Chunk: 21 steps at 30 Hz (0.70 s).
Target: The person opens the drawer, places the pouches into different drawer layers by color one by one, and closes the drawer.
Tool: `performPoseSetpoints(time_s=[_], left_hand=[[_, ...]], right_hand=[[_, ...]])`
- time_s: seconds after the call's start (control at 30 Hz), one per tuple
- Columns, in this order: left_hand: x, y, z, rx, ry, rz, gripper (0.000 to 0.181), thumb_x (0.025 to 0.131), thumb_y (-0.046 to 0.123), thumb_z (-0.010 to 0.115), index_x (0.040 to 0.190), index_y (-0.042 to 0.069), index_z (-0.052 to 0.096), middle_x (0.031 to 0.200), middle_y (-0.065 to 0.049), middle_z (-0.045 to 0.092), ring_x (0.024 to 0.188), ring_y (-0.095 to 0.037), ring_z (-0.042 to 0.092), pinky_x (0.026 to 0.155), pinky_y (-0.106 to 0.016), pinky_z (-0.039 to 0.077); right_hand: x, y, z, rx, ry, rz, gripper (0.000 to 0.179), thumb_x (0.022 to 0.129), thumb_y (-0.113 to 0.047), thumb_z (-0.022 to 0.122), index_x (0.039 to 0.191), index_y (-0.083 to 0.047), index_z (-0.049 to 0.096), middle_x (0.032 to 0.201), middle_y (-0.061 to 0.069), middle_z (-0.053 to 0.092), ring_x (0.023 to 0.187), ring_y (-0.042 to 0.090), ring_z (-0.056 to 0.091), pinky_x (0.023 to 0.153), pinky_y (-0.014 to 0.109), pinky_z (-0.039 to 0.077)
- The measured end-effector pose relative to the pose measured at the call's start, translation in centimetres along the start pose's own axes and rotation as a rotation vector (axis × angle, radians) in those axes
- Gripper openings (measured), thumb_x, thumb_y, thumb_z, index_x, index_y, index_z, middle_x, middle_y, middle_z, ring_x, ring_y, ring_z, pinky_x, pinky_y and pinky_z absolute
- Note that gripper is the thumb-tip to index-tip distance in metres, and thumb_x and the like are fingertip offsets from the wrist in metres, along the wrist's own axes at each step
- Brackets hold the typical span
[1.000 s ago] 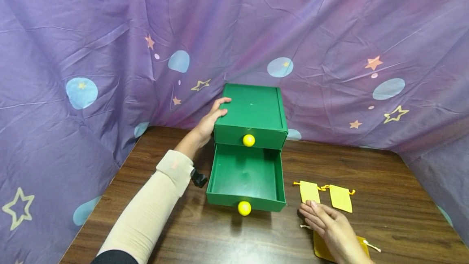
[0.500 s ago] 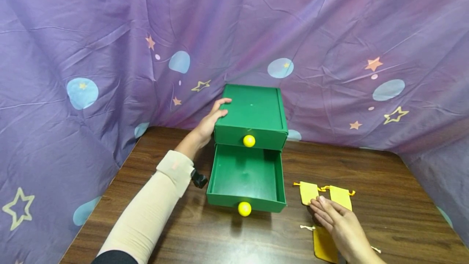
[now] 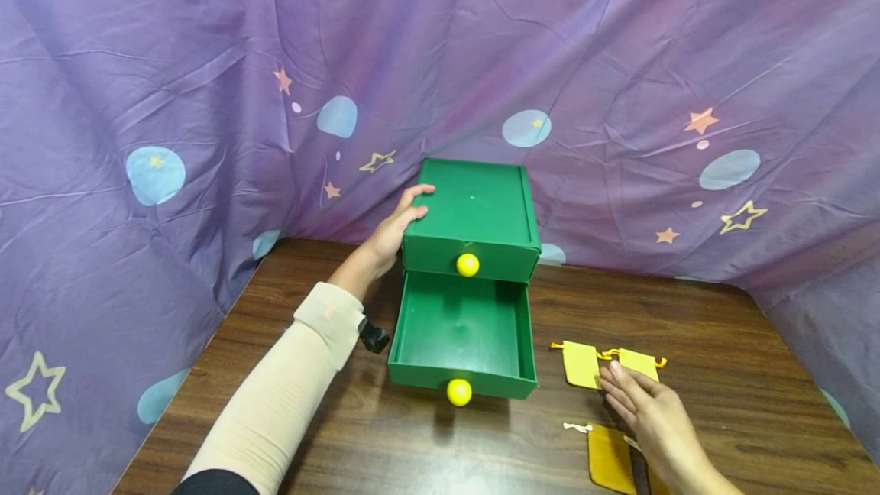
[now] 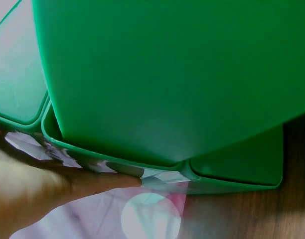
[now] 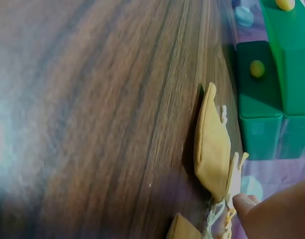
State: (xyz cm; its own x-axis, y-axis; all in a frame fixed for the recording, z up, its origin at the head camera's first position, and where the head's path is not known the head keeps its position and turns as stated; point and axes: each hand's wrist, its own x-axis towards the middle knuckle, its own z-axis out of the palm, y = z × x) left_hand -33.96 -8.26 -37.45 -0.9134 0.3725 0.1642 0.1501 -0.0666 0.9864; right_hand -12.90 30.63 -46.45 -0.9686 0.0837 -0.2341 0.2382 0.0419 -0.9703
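My left hand (image 3: 385, 241) rests against the left side of a green two-drawer cabinet (image 3: 474, 201), with fingertips on its top edge. In the left wrist view, one straight finger (image 4: 105, 183) lies along the cabinet wall. The lower drawer (image 3: 426, 377) is pulled out and bare inside; the upper one is closed. My right hand (image 3: 653, 411), fingers straight and holding nothing, hovers by two pale yellow drawstring pouches (image 3: 580, 367), partly covering the right one (image 3: 638, 362). Nearer me lies a mustard drawstring pouch (image 3: 610, 461), with another (image 3: 658, 486) mostly hidden under my right wrist.
Both drawers have round yellow knobs (image 3: 459, 392). Everything stands on a dark wooden table (image 3: 385, 441). Behind it and along both sides hangs a purple cloth (image 3: 426, 44) patterned with stars and blue blobs.
My right hand has shifted to the right and slightly farther from me, uncovering the left pale pouch and most of one mustard pouch. My left hand and the cabinet stay put.
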Motion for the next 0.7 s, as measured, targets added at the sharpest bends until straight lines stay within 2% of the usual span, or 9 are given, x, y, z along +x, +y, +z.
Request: performPoseSetpoints(time_s=[0.17,0.33,0.47,0.6,0.7], left_hand=[[0.0,0.0,0.0,-0.002,0.000,-0.007,0.050,0.107,0.022,0.036,0.157,0.018,0.032,0.165,-0.012,0.022,0.132,-0.033,0.041,0.116,-0.049,0.030],[-0.1,0.1,0.0,-0.008,-0.003,-0.007,0.050,0.107,0.022,0.035,0.157,0.016,0.031,0.163,-0.015,0.024,0.128,-0.032,0.044,0.113,-0.046,0.034],[-0.1,0.2,0.0,-0.009,-0.004,-0.009,0.050,0.107,0.022,0.035,0.157,0.017,0.031,0.162,-0.015,0.026,0.126,-0.032,0.045,0.111,-0.044,0.036],[-0.1,0.3,0.0,-0.010,0.002,-0.013,0.050,0.107,0.022,0.035,0.157,0.019,0.032,0.162,-0.015,0.025,0.126,-0.032,0.046,0.110,-0.045,0.037],[-0.2,0.3,0.0,-0.009,0.006,-0.019,0.050,0.107,0.022,0.035,0.157,0.019,0.032,0.163,-0.014,0.024,0.126,-0.032,0.046,0.110,-0.046,0.037]], right_hand=[[0.4,0.2,-0.2,-0.011,0.012,-0.003,0.077,0.109,-0.035,0.051,0.152,0.019,0.020,0.151,0.029,0.043,0.109,-0.002,0.064,0.095,0.019,0.052],[1.1,0.2,-0.2,-0.046,0.031,0.039,0.081,0.107,-0.038,0.054,0.154,0.017,0.019,0.158,0.032,0.031,0.108,-0.005,0.062,0.098,0.021,0.051],[1.6,0.1,-0.2,-0.088,0.057,0.063,0.080,0.106,-0.037,0.056,0.154,0.017,0.022,0.160,0.032,0.029,0.107,-0.006,0.062,0.099,0.022,0.052],[2.1,-0.1,-0.1,-0.172,0.067,0.069,0.078,0.105,-0.037,0.058,0.152,0.018,0.028,0.155,0.033,0.038,0.105,-0.002,0.065,0.096,0.024,0.054],[2.5,-0.2,0.0,-0.216,0.075,0.061,0.075,0.105,-0.034,0.059,0.149,0.020,0.031,0.145,0.032,0.051,0.101,0.002,0.067,0.092,0.026,0.056]])
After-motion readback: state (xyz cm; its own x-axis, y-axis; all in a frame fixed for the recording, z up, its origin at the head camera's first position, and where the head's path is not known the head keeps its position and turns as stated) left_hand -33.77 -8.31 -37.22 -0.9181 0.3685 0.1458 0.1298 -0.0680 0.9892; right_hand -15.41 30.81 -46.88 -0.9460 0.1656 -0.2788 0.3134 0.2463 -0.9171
